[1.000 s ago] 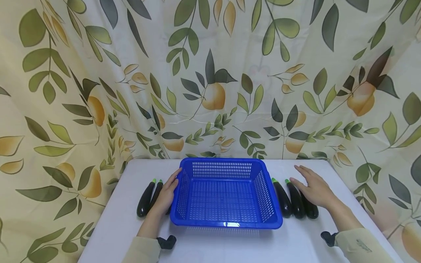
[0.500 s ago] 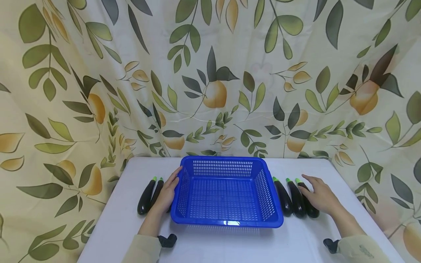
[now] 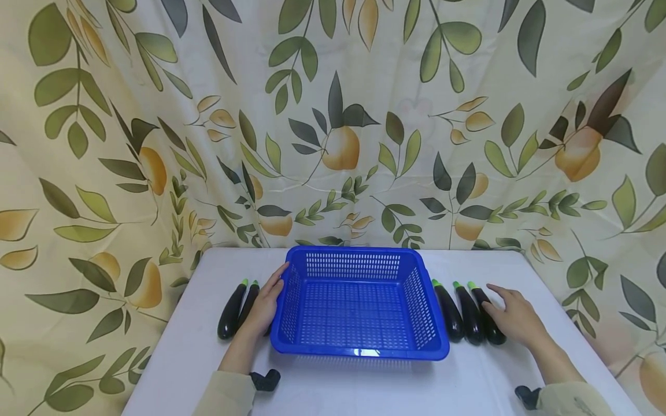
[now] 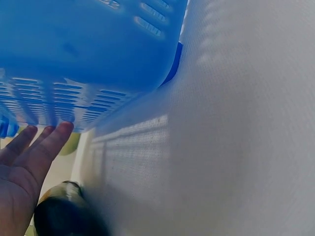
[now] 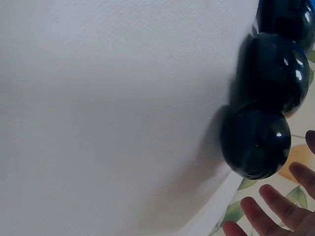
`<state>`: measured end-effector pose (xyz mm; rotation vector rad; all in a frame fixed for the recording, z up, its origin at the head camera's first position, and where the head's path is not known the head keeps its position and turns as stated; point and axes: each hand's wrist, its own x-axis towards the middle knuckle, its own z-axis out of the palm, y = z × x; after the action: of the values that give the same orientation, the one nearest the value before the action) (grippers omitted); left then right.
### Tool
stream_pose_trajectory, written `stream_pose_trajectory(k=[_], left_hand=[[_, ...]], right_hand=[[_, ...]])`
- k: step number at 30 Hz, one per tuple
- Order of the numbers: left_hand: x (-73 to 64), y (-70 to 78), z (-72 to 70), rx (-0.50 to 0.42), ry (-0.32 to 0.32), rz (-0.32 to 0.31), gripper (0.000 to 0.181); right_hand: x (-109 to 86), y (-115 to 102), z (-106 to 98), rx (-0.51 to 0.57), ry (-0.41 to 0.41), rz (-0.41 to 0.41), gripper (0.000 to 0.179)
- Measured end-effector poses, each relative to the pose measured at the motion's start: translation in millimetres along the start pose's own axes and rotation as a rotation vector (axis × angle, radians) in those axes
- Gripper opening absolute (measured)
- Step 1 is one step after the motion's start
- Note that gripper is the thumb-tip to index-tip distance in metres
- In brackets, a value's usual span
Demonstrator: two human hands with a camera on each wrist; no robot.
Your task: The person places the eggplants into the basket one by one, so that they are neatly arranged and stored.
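Note:
A blue plastic basket (image 3: pixel 359 354) with slotted walls stands at the middle of the table. My left hand (image 3: pixel 263 312) lies along its left side; in the left wrist view straight fingertips (image 4: pixel 65 127) touch the slotted wall. Two dark eggplants (image 3: pixel 230 315) with green tips show left of that hand, and a dark bit under the wrist is mostly hidden. Three more eggplants lie side by side to the right of the basket. My right hand (image 3: pixel 520 320) is beside the outermost eggplant (image 3: pixel 488 318), fingers spread, holding nothing. Whether it touches the eggplant I cannot tell.
A white cloth covers the table (image 3: pixel 385 393). Behind it hangs a curtain (image 3: pixel 333 214) printed with leaves and fruit. The nearest of the right-hand eggplants (image 3: pixel 448 312) lies close against the basket's right rim. Each wrist wears a dark device.
My right hand has moved right and a little toward me, uncovering the green tip of the outermost eggplant. The left hand stays at the basket, and the basket and eggplants keep their places.

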<state>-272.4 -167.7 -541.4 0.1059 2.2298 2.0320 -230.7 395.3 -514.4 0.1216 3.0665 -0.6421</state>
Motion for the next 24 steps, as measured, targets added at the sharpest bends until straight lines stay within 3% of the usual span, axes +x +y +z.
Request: stream_pose_trajectory(k=[14,24], left_hand=[[0.3,2.1,0.2,0.004,0.004,-0.014,0.045],[-0.4,0.9,-0.7,0.007,-0.001,-0.011,0.045]], right_hand=[[-0.5,7.8,4.9,0.033,-0.032,-0.028,0.053],[2.1,11.1,7.1,0.036,-0.079,0.016,0.052]])
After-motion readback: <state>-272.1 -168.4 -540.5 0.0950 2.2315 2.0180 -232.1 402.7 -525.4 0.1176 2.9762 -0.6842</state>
